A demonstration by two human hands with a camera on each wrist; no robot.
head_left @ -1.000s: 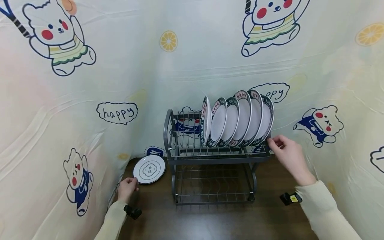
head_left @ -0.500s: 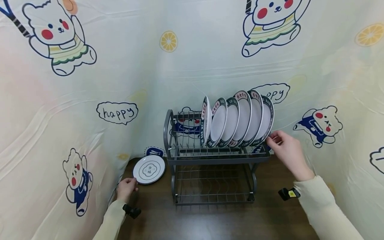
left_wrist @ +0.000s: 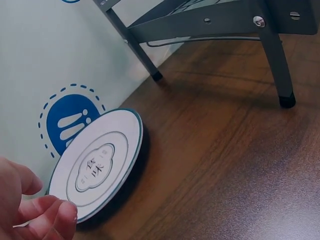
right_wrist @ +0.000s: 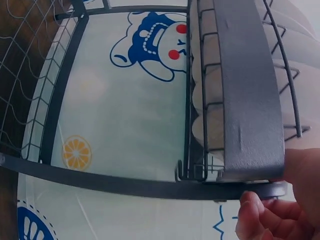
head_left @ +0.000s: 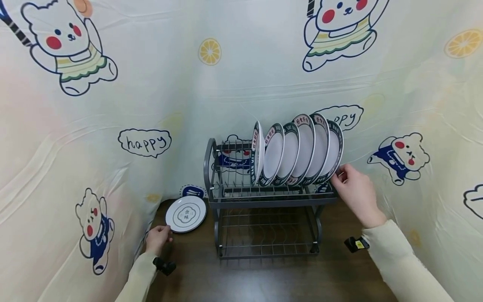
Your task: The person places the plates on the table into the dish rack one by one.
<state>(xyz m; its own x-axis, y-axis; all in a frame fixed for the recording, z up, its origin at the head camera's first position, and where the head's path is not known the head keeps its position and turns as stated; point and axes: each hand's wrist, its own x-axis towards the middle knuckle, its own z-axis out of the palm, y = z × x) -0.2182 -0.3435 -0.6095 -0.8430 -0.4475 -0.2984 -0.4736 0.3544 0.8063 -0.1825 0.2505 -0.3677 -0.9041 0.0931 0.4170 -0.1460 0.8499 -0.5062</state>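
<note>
In the head view, several white plates (head_left: 272, 158) with dark patterned rims stand on edge in the upper tier of a grey two-tier dish rack (head_left: 271, 204). My right hand (head_left: 354, 193) is at the rack's right end; in the right wrist view, its fingers (right_wrist: 250, 212) and thumb grip the end of the grey frame. A separate plate (head_left: 186, 214), its printed medallion facing up, lies left of the rack. My left hand (head_left: 157, 239) is at its near-left rim, fingertips (left_wrist: 67, 216) loosely bent and overlapping the rim in the left wrist view, thumb apart.
The rack's lower wire shelf (head_left: 268, 235) holds no plates. A brown wooden table (head_left: 264, 279) lies under everything. A printed cloth (head_left: 151, 96) hangs close behind the rack and along both sides. Rack feet (left_wrist: 286, 100) stand right of the lone plate.
My right hand has shifted slightly left along the rack's right end. The left hand stays by the lone plate, and the plates in the rack keep their places. The head view has shifted a little.
</note>
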